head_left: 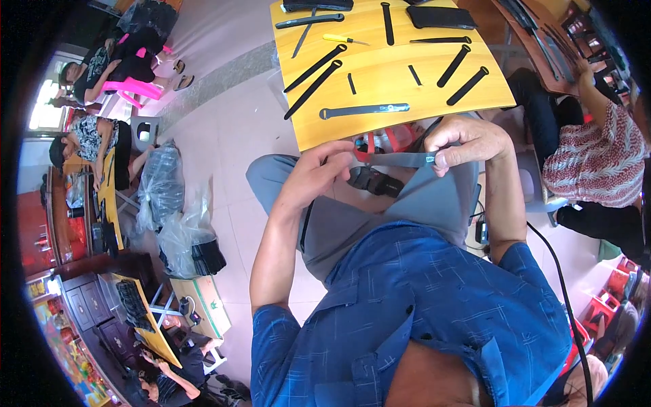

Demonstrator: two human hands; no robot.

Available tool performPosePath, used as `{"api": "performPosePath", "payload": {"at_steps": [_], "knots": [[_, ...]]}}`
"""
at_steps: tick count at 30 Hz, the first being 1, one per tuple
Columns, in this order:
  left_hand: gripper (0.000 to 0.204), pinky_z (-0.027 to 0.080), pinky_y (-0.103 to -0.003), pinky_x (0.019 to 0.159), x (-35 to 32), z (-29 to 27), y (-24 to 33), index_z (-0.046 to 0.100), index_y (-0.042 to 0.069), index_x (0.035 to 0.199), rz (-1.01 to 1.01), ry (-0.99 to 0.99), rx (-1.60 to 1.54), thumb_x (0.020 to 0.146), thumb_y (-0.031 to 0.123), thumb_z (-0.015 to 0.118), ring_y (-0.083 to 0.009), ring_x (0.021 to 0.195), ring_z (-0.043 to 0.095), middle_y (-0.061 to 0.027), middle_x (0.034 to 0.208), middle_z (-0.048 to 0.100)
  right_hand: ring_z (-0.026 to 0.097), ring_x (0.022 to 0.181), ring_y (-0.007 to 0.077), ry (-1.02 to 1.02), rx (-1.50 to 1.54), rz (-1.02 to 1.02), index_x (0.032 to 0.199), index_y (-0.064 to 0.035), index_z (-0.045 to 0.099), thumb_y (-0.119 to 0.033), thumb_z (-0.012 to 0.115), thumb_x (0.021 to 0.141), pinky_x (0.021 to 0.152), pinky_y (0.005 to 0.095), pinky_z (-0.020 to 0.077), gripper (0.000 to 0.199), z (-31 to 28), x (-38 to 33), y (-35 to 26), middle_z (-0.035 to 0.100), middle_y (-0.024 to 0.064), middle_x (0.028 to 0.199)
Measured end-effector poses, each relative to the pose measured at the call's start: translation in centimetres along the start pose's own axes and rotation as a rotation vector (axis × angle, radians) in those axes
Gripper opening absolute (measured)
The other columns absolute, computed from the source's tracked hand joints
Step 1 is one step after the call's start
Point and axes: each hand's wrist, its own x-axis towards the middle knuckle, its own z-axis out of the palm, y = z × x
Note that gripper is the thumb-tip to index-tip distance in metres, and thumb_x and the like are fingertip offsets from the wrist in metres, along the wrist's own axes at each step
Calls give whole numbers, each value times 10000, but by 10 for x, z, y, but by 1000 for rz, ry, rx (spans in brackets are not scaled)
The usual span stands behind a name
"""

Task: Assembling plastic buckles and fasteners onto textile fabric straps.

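Note:
A dark grey strap [399, 160] is stretched nearly level between my two hands, above my lap and just off the table's near edge. My left hand [319, 175] pinches its left end, where a bit of red shows by the fingertips. At the other end, my right hand [472, 141] grips the strap between thumb and curled fingers, next to a small pale printed patch. On the yellow table [369, 74] nearest my hands lies a grey strap with an orange-rimmed end [365, 110]. Several black straps [454, 66] are spread farther back.
A yellow-handled pointed tool [344, 39] and a black pouch [442, 17] lie on the table. Beneath its near edge is a red basket-like thing [397, 138]. A person in a patterned top [597, 152] sits at a brown table on the right. Plastic-wrapped bundles [161, 186] stand on the floor at left.

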Motion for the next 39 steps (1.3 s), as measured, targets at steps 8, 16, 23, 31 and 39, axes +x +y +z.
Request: {"api": "performPosePath", "payload": {"at_steps": [8, 16, 23, 31, 39], "knots": [[299, 309, -182, 434, 35, -6, -19, 706, -1, 1093, -33, -108, -224, 998, 266, 609, -25, 490, 418, -28, 781, 664, 629, 704, 130, 17, 48, -22, 801, -5, 662, -310, 624, 993, 648, 283, 483, 362, -13, -9, 8, 675, 44, 752], [288, 329, -182, 445, 43, -5, -5, 704, -2, 1090, -12, -167, -278, 968, 253, 652, -26, 489, 430, -50, 813, 688, 636, 667, 134, 61, 64, -52, 787, -14, 677, -377, 640, 977, 629, 289, 472, 412, -26, -13, 23, 685, 45, 720], [317, 343, -175, 460, 54, 4, -1, 685, -3, 1152, -37, -77, -246, 945, 237, 691, -27, 502, 448, -39, 821, 671, 643, 662, 138, 65, 55, -60, 780, -12, 671, -389, 616, 990, 614, 290, 475, 435, -34, -18, 27, 685, 50, 709], [253, 349, -182, 452, 68, 12, -13, 687, -8, 1096, -38, -127, -353, 982, 217, 664, -28, 492, 446, -26, 789, 659, 649, 665, 148, 63, 62, -61, 779, -12, 663, -378, 624, 983, 625, 293, 479, 421, -39, -17, 26, 684, 47, 710], [174, 357, -198, 447, 77, -4, 5, 681, 15, 985, -79, 57, -179, 960, 187, 677, -37, 483, 440, -11, 747, 644, 606, 712, 72, 217, 108, 83, 881, -27, 662, -321, 607, 1019, 651, 236, 501, 329, -51, -22, 34, 652, -7, 756]]}}
